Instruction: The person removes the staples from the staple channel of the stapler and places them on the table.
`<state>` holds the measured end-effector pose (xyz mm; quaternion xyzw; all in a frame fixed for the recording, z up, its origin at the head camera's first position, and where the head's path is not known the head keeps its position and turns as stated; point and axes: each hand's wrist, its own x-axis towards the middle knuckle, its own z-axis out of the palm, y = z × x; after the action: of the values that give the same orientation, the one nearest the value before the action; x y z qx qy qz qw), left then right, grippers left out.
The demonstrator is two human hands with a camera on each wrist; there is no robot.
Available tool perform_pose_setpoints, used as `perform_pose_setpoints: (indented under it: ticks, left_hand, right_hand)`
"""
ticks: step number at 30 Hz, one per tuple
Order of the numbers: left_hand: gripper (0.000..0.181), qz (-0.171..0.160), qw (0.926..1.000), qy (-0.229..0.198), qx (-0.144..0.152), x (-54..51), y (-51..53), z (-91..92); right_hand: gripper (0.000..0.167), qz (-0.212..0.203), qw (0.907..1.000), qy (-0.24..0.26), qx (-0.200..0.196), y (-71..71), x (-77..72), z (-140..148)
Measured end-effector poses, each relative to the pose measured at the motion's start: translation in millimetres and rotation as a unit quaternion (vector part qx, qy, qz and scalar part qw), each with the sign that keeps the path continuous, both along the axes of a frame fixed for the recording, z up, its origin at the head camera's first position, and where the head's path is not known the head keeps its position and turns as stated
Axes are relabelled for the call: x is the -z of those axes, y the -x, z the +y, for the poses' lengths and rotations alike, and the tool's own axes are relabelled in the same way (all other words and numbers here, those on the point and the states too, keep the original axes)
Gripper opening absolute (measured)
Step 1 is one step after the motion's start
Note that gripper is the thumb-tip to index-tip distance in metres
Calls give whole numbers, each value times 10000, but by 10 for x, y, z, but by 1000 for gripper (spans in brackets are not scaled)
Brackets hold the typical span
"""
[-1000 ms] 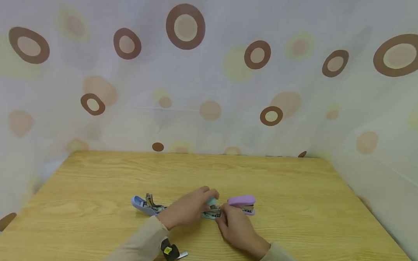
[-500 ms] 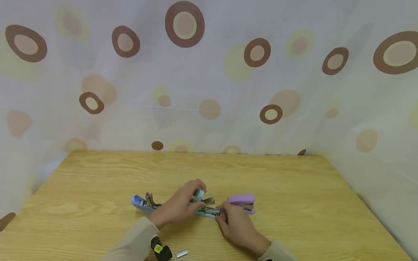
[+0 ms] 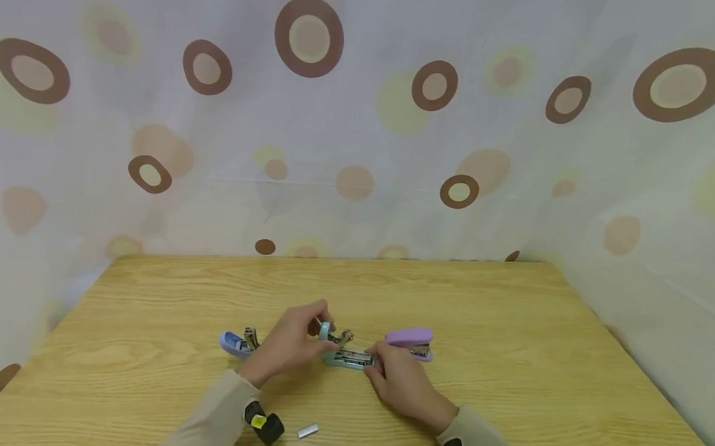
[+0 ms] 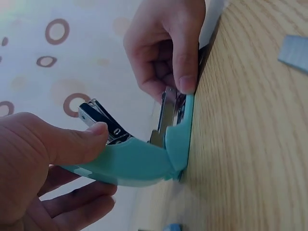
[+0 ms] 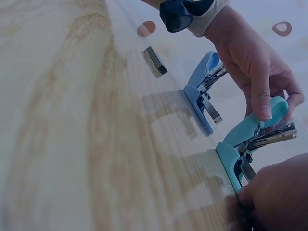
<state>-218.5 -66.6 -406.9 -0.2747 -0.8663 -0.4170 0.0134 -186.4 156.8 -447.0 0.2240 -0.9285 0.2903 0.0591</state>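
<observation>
A teal stapler (image 3: 349, 360) lies on the table with its top swung far up and back, its metal parts exposed. My left hand (image 3: 289, 343) grips the raised teal cover (image 4: 130, 161) between thumb and fingers. The front end of the stapler's base is pinched by my right hand (image 3: 407, 385), seen at the top in the left wrist view. Left of them is a blue stapler (image 5: 196, 94), also folded open. Behind my right hand sits a purple stapler (image 3: 409, 337), its top down over the base.
A small silver strip of staples (image 3: 308, 431) lies on the wooden table (image 3: 507, 362) near the front, between the forearms. A patterned cloth (image 3: 362, 117) hangs behind the table and along its sides.
My left hand has moved left, swinging the teal cover up and back, so the stapler's inner metal parts now show. My right hand keeps its hold on the base.
</observation>
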Motion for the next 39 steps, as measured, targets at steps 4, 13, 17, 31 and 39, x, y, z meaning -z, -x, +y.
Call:
perform_pose_setpoints:
  ticks: [4,13,17,31,39]
  left_hand:
    - [26,-287,9994,-179,-124,-10,7,-65]
    - [32,-678,9962,-109,-535,-4,9,-157]
    - [35,-530,9953,189,-782,0,-19,-173]
    - [30,173,9952,845,-463,47,-82,-216]
    - [35,681,9915,1107,29,57,-95,-170]
  right_hand:
    - [19,67,10000,0,-4,3,-25,11]
    - [20,252,9997,-36,-25,46,-41,42]
    - [19,250,9996,-66,-118,59,-22,30]
    - [17,609,9964,-525,-285,6,-48,-30]
    - [17,969,9876,-797,-948,37,-218,-19]
